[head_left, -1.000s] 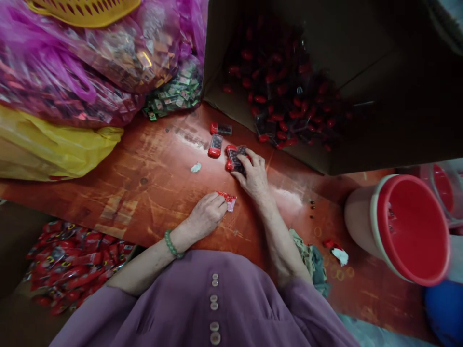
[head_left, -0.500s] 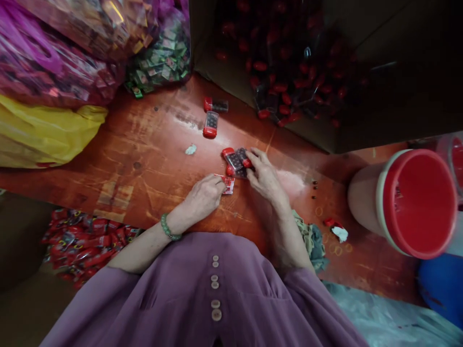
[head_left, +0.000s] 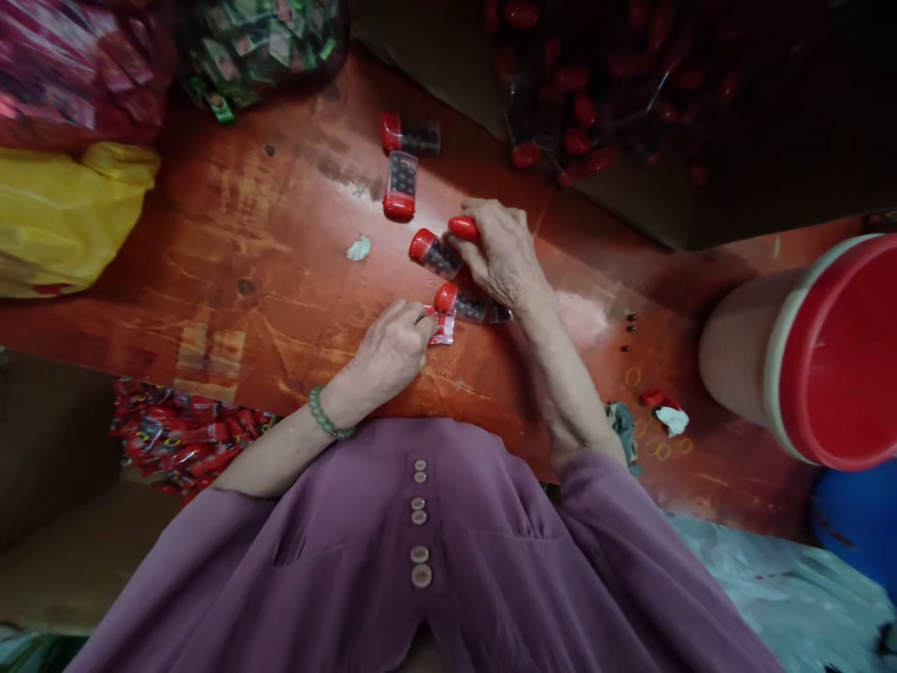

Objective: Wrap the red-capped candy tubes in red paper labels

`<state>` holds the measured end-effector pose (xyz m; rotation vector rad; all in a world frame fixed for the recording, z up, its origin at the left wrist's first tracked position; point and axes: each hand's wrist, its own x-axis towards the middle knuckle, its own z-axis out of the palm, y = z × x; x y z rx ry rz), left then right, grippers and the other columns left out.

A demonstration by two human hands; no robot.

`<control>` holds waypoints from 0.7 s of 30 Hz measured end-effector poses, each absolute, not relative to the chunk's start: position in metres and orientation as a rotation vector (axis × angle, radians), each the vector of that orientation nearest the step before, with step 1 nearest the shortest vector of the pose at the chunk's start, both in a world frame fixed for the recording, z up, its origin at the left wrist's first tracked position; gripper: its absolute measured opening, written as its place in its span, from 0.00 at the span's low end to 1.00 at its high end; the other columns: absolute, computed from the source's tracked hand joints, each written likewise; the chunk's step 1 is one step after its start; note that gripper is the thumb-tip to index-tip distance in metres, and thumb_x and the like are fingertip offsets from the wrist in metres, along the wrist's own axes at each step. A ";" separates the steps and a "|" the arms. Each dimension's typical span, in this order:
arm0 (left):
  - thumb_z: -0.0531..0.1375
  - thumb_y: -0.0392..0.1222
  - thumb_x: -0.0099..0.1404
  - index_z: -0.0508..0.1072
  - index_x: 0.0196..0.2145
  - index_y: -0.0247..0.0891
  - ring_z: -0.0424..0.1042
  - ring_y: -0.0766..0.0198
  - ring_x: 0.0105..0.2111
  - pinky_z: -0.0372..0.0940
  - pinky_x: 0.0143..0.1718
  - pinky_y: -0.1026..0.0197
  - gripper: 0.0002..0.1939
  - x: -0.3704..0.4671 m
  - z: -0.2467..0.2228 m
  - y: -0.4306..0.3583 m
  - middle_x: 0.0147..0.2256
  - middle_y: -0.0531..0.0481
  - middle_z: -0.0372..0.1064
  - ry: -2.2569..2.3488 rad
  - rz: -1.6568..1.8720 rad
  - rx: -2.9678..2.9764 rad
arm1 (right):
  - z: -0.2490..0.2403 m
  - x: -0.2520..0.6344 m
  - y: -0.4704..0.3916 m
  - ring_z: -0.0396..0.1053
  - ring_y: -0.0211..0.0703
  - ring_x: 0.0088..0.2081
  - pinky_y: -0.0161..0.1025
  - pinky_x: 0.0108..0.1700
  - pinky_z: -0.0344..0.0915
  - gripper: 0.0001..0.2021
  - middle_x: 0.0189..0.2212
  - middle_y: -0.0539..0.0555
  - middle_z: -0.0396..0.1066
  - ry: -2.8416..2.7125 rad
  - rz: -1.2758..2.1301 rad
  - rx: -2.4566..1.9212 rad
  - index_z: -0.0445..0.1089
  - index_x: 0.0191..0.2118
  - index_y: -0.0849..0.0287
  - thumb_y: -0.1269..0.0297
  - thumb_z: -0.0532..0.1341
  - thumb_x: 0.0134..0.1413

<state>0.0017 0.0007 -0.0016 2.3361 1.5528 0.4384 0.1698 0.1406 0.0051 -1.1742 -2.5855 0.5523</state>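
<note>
My left hand (head_left: 393, 348), with a green bead bracelet at the wrist, pinches a small red and white packet (head_left: 444, 327) just above the table. My right hand (head_left: 505, 250) is closed round a small container; only its red cap (head_left: 463, 228) shows, the rest being hidden by the fingers. Beside those fingers lies a clear container with a red cap (head_left: 440, 256), filled with dark balls. Nearer me, another such container (head_left: 468, 305) rests by the packet, a clear end of something beside it under my right wrist. Farther off lie two more containers, one pointing sideways (head_left: 415, 137) and one lengthwise (head_left: 402, 183).
A cardboard box (head_left: 448, 121) of red-capped containers stands at the back right. Bags of wrapped pieces (head_left: 263, 47) and a yellow bag (head_left: 66, 224) sit left. Red packets (head_left: 189, 439) fill a box below. Rubber bands (head_left: 659, 451) and a red-lidded bucket (head_left: 743, 346) are right.
My right hand has moved away from me, lifting a red-capped container off the small cluster. The other containers there now lie farther apart. My left hand keeps the packet; the view has shifted.
</note>
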 end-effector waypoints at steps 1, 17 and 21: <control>0.50 0.29 0.68 0.75 0.30 0.33 0.66 0.57 0.32 0.66 0.38 0.55 0.15 0.001 -0.001 0.002 0.30 0.42 0.70 1.553 0.447 2.330 | 0.002 0.166 0.146 0.69 0.52 0.54 0.61 0.58 0.62 0.21 0.49 0.56 0.70 -2.561 0.585 -1.178 0.65 0.51 0.60 0.48 0.48 0.70; 0.69 0.39 0.59 0.79 0.27 0.39 0.75 0.66 0.28 0.69 0.30 0.64 0.04 -0.016 0.016 0.003 0.27 0.52 0.77 1.391 1.321 1.681 | 0.038 0.191 0.056 0.66 0.34 0.20 0.36 0.23 0.66 0.16 0.25 0.43 0.67 -1.324 1.436 -1.083 0.60 0.35 0.51 0.49 0.66 0.55; 0.68 0.38 0.60 0.80 0.30 0.38 0.76 0.67 0.29 0.70 0.33 0.65 0.02 -0.015 0.021 -0.003 0.28 0.51 0.78 1.285 1.361 1.768 | 0.035 0.195 0.035 0.73 0.38 0.34 0.39 0.39 0.72 0.12 0.36 0.48 0.73 -1.621 1.381 -1.093 0.71 0.39 0.53 0.56 0.70 0.51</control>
